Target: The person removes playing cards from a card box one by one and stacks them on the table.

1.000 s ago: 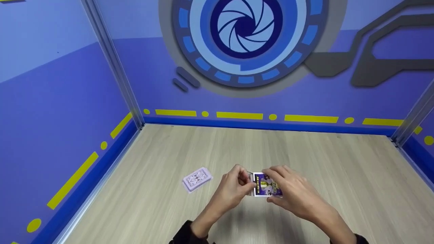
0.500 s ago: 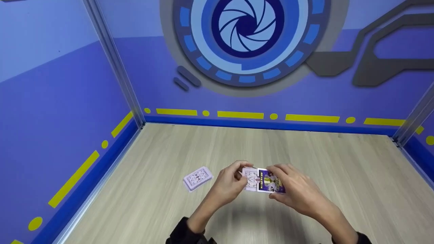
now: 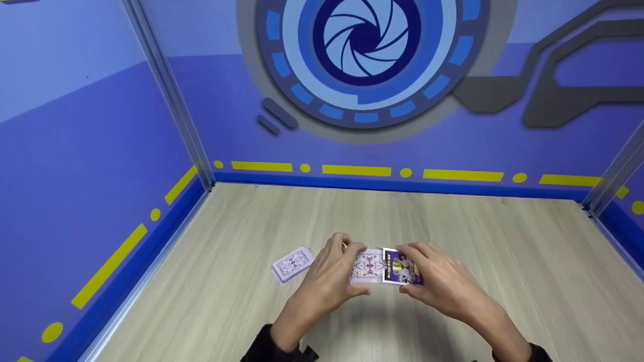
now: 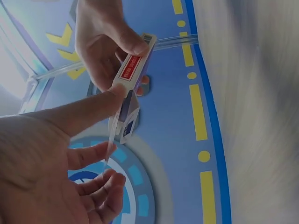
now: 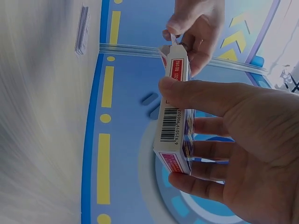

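Note:
My right hand point(image 3: 443, 279) grips a purple playing-card box point(image 3: 401, 266) with a white edge, thumb on one narrow side and fingers on the other. From the box's open left end sticks out a thin portion of playing cards point(image 3: 368, 266), patterned backs up. My left hand point(image 3: 327, 279) holds these cards by their long edges between thumb and fingers. A lifted end flap point(image 4: 131, 126) shows by the cards in the left wrist view. In the right wrist view the box's narrow side point(image 5: 170, 123) bears a barcode. The cards' inner ends are hidden in the box.
A stack of playing cards point(image 3: 293, 264) lies face down on the wooden table point(image 3: 241, 226), just left of my left hand. Blue-purple panels point(image 3: 211, 115) with yellow marks wall the table at the back and both sides.
The cards, at first hardly showing at the box mouth, now stand well out of it. My left hand has moved left and regripped along their edges; my right hand keeps its hold.

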Tool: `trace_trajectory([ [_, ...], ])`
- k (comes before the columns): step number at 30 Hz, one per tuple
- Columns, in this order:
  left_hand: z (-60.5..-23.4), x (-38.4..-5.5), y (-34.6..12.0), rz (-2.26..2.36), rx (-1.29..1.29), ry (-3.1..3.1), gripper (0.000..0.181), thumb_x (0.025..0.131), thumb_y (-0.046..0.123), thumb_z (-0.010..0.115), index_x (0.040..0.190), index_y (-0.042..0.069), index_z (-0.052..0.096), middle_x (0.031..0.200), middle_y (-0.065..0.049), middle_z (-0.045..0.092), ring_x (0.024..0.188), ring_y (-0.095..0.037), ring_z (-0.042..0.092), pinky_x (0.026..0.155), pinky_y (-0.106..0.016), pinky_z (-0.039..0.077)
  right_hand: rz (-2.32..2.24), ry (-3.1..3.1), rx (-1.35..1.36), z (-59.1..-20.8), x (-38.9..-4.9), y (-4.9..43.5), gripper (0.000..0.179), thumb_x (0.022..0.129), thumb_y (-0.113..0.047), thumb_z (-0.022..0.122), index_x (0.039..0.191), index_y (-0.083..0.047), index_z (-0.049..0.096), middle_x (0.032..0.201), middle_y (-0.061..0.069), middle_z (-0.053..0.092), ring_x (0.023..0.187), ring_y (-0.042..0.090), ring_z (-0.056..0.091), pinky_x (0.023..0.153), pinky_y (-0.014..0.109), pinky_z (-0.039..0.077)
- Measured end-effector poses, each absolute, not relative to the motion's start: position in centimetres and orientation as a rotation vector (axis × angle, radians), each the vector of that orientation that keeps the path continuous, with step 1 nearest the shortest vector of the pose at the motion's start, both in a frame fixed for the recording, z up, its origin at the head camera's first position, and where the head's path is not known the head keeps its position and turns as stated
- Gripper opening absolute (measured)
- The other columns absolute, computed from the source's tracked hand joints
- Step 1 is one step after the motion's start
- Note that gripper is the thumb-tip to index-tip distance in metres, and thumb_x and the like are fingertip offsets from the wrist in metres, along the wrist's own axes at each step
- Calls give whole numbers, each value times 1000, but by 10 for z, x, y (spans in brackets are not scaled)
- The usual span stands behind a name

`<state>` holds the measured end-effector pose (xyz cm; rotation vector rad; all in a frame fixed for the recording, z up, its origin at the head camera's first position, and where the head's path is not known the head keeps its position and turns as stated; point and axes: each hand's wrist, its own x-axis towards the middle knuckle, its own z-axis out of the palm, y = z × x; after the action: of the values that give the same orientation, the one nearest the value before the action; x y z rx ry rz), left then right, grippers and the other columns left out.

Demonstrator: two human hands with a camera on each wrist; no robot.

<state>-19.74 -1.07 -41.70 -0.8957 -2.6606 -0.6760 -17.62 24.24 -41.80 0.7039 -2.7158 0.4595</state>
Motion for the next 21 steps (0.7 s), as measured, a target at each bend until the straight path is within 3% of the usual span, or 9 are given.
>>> trace_trajectory([
  [3, -419, -195, -8, -529, -902, -2610, 76, 68, 39, 97, 127, 10, 59, 125, -6, 44, 112, -20, 51, 98, -36, 48, 456, -2715, 717, -418, -176, 241, 71, 75, -29, 94, 136, -13, 63, 127, 4, 64, 113, 23, 62, 84, 46, 56],
  [7, -421, -194, -5, -456, -895, -2598, 70, 72, 37, 94, 124, 9, 59, 124, -6, 46, 109, -19, 49, 95, -34, 48, 455, -2719, 721, -419, -176, 240, 71, 75, -29, 94, 136, -13, 63, 128, 4, 64, 113, 23, 62, 84, 46, 57],
  [15, -417, -194, -6, -465, -923, -2637, 73, 80, 33, 89, 143, 16, 57, 118, -5, 50, 104, -17, 49, 91, -32, 48, 450, -2697, 741, -417, -176, 242, 71, 76, -25, 94, 137, -12, 62, 127, 5, 64, 113, 24, 62, 84, 47, 57],
  [21, -412, -195, -15, -504, -858, -2645, 70, 80, 32, 90, 141, 17, 59, 120, -6, 51, 106, -18, 49, 92, -34, 47, 462, -2716, 690, -413, -174, 246, 70, 77, -27, 93, 139, -13, 61, 129, 7, 63, 113, 26, 62, 82, 49, 57],
])
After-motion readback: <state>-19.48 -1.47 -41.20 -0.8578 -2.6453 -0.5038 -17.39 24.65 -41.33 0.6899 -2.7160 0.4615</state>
